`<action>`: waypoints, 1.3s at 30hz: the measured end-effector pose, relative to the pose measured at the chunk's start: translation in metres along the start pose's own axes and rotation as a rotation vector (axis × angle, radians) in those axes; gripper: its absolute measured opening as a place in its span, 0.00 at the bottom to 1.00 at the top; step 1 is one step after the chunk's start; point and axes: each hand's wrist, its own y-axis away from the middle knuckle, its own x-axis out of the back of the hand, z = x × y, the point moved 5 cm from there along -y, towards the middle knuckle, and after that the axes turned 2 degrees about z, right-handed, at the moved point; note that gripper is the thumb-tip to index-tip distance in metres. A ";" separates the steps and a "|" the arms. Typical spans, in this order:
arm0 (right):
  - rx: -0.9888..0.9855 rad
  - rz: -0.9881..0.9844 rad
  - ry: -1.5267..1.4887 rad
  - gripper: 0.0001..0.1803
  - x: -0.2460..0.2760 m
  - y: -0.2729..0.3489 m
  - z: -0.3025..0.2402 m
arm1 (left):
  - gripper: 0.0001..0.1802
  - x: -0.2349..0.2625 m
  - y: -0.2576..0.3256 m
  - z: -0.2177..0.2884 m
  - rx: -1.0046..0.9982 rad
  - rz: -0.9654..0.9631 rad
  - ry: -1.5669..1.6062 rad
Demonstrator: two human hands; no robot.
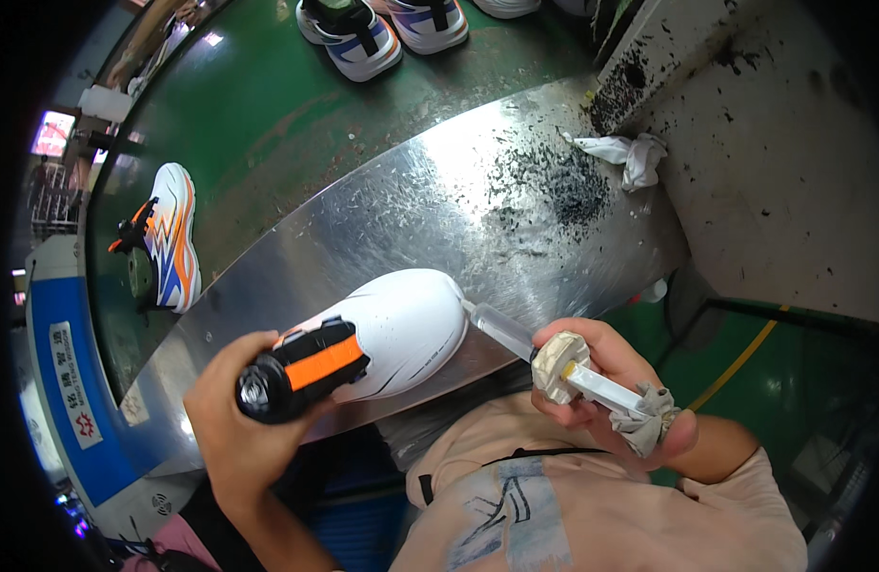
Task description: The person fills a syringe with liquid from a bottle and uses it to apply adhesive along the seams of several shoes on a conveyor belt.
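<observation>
A shoe factory line — sneakers [171, 236] along a green conveyor belt [258, 114], scratched steel workbench [401, 210].

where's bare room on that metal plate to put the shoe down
Bare room: the steel plate left of its middle, between the white shoe in the left hand and the green belt. Crowded: the right end, with black grit and a rag.

A person seen from above, wearing a pale peach short-sleeved T-shirt [601, 515] with a faded grey-blue print on the chest and a thin dark line across it near the collar. Both forearms are bare, with no gloves, watch or rings visible on the left hand [234, 419] or right hand [601, 381].
</observation>
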 end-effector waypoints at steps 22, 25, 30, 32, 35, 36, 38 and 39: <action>0.557 0.146 0.385 0.64 0.031 -0.034 -0.048 | 0.30 0.029 -0.060 -0.072 0.441 0.067 0.628; 0.482 0.104 0.506 0.63 0.034 -0.055 -0.029 | 0.34 0.009 -0.039 -0.048 0.340 0.289 0.602; 0.439 0.013 0.489 0.52 -0.005 -0.104 0.010 | 0.28 0.001 -0.037 -0.026 0.236 0.474 0.151; 0.492 -0.008 0.436 0.50 -0.006 -0.129 0.022 | 0.28 -0.005 -0.041 -0.021 0.234 0.466 0.154; 0.415 -0.025 0.304 0.45 -0.013 -0.149 0.034 | 0.28 -0.002 -0.040 -0.027 0.239 0.466 0.203; 0.406 -0.028 0.294 0.44 -0.018 -0.152 0.036 | 0.28 -0.001 -0.037 -0.033 0.258 0.468 0.244; 0.387 -0.033 0.277 0.44 -0.026 -0.155 0.037 | 0.26 0.000 -0.033 -0.038 0.294 0.446 0.396; 0.391 -0.033 0.284 0.44 -0.029 -0.157 0.039 | 0.26 0.000 -0.031 -0.039 0.288 0.453 0.425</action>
